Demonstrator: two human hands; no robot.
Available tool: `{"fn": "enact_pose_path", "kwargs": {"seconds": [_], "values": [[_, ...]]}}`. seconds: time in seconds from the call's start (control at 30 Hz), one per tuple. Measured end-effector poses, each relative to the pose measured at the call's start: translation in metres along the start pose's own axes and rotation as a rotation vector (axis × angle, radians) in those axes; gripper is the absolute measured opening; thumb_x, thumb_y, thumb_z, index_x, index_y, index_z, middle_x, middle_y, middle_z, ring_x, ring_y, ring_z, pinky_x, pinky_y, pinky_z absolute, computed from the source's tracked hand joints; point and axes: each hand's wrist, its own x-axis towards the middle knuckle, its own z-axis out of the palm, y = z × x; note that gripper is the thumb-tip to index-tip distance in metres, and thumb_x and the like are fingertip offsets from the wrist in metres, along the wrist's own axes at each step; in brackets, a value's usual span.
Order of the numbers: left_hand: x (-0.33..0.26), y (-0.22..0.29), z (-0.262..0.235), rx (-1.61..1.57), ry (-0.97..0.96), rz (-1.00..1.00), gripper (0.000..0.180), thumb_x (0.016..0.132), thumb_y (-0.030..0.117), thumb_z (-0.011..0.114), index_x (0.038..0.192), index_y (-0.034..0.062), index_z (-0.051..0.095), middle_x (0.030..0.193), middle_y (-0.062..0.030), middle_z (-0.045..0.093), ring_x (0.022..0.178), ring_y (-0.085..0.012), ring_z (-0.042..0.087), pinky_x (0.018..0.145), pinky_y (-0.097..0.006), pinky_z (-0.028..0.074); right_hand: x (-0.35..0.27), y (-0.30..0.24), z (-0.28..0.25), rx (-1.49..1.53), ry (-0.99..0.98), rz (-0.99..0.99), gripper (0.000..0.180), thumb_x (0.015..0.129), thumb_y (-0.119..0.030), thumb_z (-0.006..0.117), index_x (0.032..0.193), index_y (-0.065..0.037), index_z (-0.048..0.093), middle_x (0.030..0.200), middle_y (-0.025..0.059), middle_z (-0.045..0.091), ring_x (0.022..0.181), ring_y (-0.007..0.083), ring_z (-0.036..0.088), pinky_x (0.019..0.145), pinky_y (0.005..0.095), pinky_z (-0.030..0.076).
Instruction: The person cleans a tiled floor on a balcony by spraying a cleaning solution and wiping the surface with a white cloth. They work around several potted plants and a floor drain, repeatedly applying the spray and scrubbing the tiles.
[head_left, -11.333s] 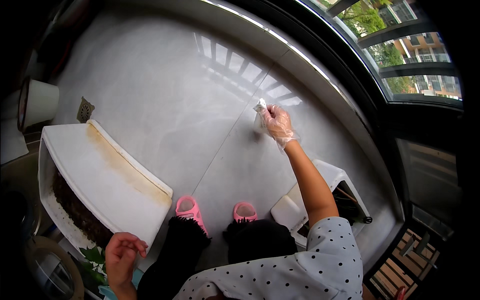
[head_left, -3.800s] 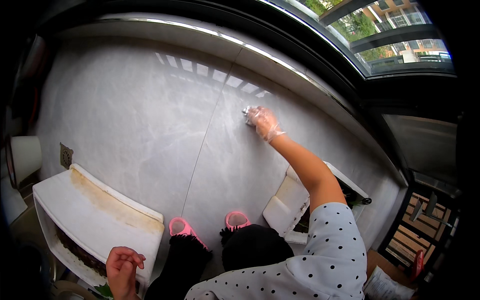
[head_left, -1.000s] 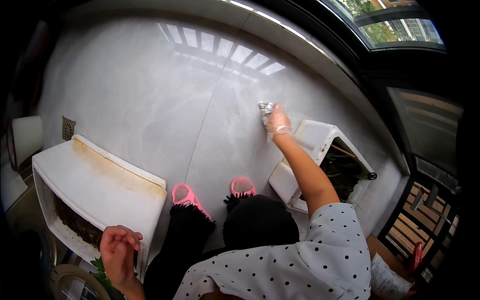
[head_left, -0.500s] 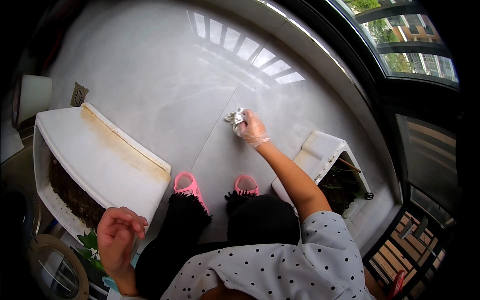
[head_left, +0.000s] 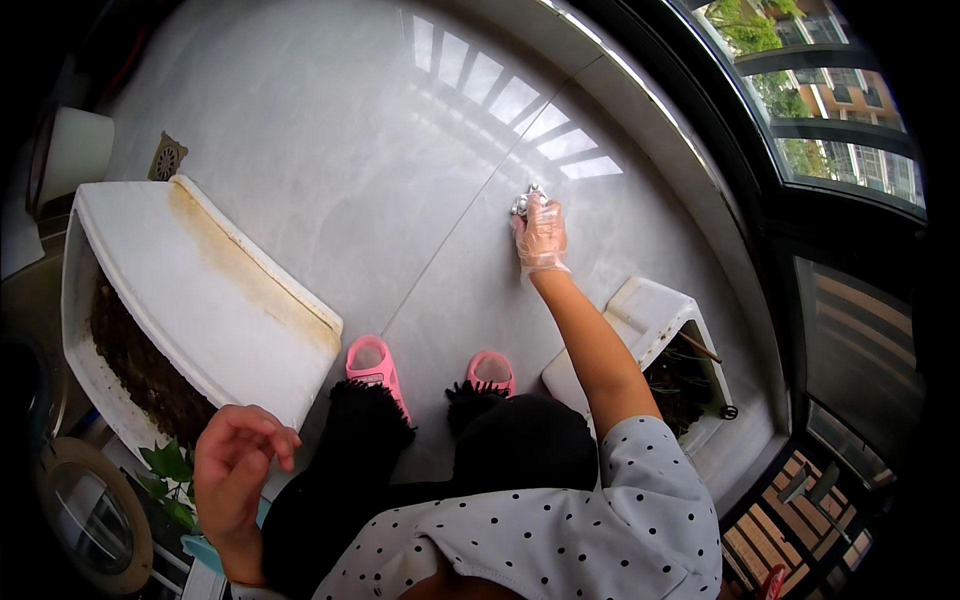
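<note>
My right hand [head_left: 543,236], in a thin clear plastic glove, is closed round a crumpled white-and-grey cloth [head_left: 530,197]. The bundle lies against the grey tiled floor [head_left: 420,180], just right of a tile seam; most of it is hidden under my fingers. At the lower left my left hand [head_left: 236,465] is raised with loosely curled fingers and nothing in it. It is bare and hangs near the large white planter [head_left: 215,290] and a green leafy plant [head_left: 172,465].
A smaller white planter [head_left: 640,310] with soil and a stick stands right of my right forearm. My feet in pink slippers [head_left: 375,375] are between the planters. A floor drain [head_left: 168,157] and a white pot [head_left: 80,150] are at the left; windows [head_left: 820,100] line the right.
My right hand has moved a little right and farther away across the floor with the cloth. My left hand stays curled in nearly the same place. The view has shifted slightly.
</note>
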Motion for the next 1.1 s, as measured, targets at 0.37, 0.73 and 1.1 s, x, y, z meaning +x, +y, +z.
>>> {"fn": "enact_pose_path", "kwargs": {"seconds": [0.37,0.73,1.1], "values": [[0.004,-0.002,0.005,-0.003,-0.055,0.0,0.034,0.079,0.025,0.065,0.095,-0.0017,0.05,0.079,-0.0102,0.054,0.069,-0.0164,0.053,0.072,-0.03,0.043,-0.02,-0.04,0.019,0.676,-0.624,-0.033,0.022,0.083,-0.019,0.053,0.087,0.003,0.055,0.066,0.0049,0.053,0.059,0.0105,0.048,0.053,0.0236,0.039],[-0.002,0.002,0.011,-0.007,-0.029,0.043,0.032,0.08,0.025,0.064,0.094,-0.0009,0.05,0.079,-0.0111,0.055,0.068,-0.0161,0.053,0.075,-0.031,0.044,-0.028,-0.039,-0.01,-0.14,-0.958,-0.937,0.021,0.072,-0.011,0.057,0.089,-0.019,0.064,0.098,-0.0012,0.056,0.095,0.0209,0.049,0.085,0.0405,0.038],[-0.004,-0.002,0.006,0.036,0.0,0.048,0.034,0.079,0.029,0.065,0.091,0.0003,0.05,0.076,-0.0089,0.054,0.065,-0.0153,0.052,0.078,-0.034,0.043,-0.055,-0.024,-0.011,-0.024,-0.652,-0.987,0.024,0.07,-0.009,0.056,0.093,-0.012,0.061,0.095,0.0033,0.05,0.097,0.0272,0.043,0.084,0.0426,0.038]]}}
